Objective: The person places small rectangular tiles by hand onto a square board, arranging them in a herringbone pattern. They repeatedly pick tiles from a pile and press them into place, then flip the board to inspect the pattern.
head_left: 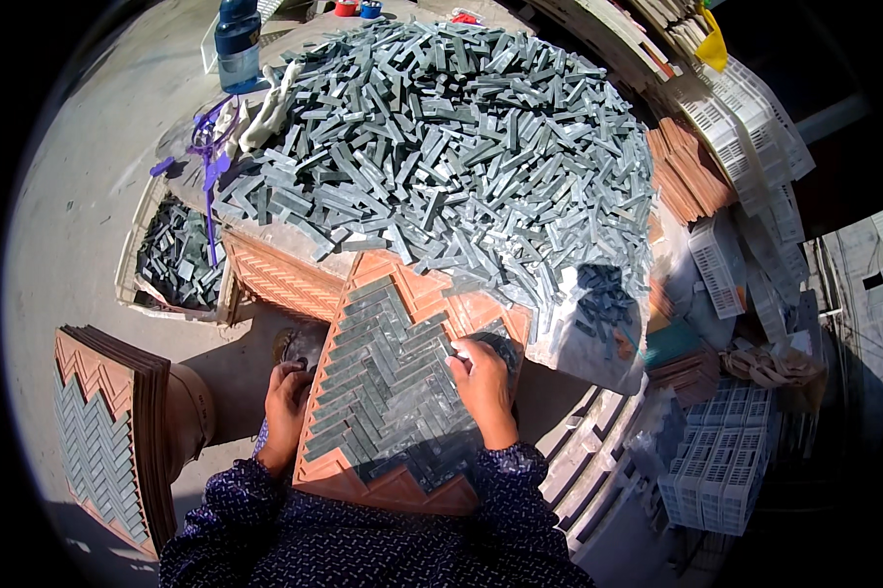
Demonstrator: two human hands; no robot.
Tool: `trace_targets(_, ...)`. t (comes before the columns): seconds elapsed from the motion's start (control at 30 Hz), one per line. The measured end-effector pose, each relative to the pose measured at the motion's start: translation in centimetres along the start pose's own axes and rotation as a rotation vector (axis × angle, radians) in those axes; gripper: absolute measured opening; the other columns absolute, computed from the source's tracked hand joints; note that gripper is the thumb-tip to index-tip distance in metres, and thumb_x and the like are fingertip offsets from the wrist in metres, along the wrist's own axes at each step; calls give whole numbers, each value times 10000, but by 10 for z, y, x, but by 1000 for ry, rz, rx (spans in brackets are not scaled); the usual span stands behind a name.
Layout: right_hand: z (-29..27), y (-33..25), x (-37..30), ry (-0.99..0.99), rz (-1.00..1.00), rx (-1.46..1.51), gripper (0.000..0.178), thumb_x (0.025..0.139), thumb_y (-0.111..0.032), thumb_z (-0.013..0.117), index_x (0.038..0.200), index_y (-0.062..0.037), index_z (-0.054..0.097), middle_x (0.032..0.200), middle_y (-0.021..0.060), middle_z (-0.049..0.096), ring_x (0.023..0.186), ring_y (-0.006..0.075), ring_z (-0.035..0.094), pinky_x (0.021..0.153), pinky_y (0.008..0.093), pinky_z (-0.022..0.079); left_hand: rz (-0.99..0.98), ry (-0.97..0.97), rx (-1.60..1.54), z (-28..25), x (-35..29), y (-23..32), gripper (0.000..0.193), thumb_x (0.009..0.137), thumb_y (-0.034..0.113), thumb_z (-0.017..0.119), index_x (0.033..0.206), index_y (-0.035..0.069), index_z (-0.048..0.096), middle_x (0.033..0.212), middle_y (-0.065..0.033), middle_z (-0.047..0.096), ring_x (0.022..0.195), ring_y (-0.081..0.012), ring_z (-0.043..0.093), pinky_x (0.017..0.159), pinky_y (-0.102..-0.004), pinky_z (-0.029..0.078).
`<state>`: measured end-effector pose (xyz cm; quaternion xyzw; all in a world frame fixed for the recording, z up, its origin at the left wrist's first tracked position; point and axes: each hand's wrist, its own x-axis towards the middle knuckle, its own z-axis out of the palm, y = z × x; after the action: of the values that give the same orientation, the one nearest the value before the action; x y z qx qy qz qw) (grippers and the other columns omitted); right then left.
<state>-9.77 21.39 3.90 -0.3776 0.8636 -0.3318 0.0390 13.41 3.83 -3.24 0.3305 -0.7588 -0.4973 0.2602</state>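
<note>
An orange mould tray (336, 468) lies tilted in front of me, filled in its middle with dark grey-green stone strips (388, 377) in a herringbone pattern. Bare orange grooves show along its far edge and near corners. My right hand (488, 390) rests over the tray's right side, thumb and forefinger pinched together; what they hold is too small to make out. Beside the tray's left edge, my left hand (285, 404) is closed with curled fingers, and anything inside is hidden. Beyond the tray spreads a large heap of loose stone strips (441, 147).
At left stands a stack of trays (98, 431), its top one filled with strips. A crate (128, 265) of dark pieces, white gloves (265, 118) and a blue bottle (238, 49) are at far left. White plastic crates (721, 461) and orange trays (686, 171) line the right.
</note>
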Motion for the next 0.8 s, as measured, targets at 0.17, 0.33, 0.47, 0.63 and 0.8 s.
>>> trace_targets(0.17, -13, -5, 8, -113, -3, -41, 195, 765, -57, 699, 945, -6, 642, 900, 181, 640, 753, 329, 633, 671, 379, 501, 22, -8, 37, 0, 1, 0, 157, 769, -2, 661, 925, -1, 645, 1032, -145, 546, 957, -297, 572, 818, -327, 471)
trace_targets(0.33, -15, -29, 47, -40, -28, -96, 230, 760, -7, 646, 989, -24, 644, 948, 185, 617, 844, 369, 608, 716, 405, 487, -11, 3, -11, 0, 0, -4, 160, 766, -11, 658, 925, 1, 642, 1029, -151, 546, 953, -302, 570, 819, -330, 473)
trace_targets(0.47, -4, -12, 82, -9, -153, -135, 287, 744, 53, 614, 1017, -34, 635, 968, 165, 545, 861, 366, 574, 738, 398, 473, 10, -14, 5, 3, 2, 0, 155, 763, -21, 653, 916, 1, 637, 1012, -151, 546, 939, -302, 571, 809, -333, 475)
trace_targets(0.63, 1, -10, 91, -97, -279, -87, 274, 752, 16, 631, 1020, -41, 627, 987, 141, 557, 921, 342, 563, 770, 403, 467, 29, 21, 32, -3, 0, 0, 143, 764, -25, 643, 903, 3, 633, 1007, -147, 550, 931, -304, 570, 794, -345, 477)
trace_targets(0.8, -3, -23, 75, -219, -292, -97, 247, 726, 8, 677, 962, -31, 615, 967, 156, 599, 907, 361, 576, 765, 400, 469, 13, 22, 6, 3, -1, -9, 137, 760, -12, 648, 895, 10, 638, 1003, -143, 555, 932, -307, 568, 790, -348, 475)
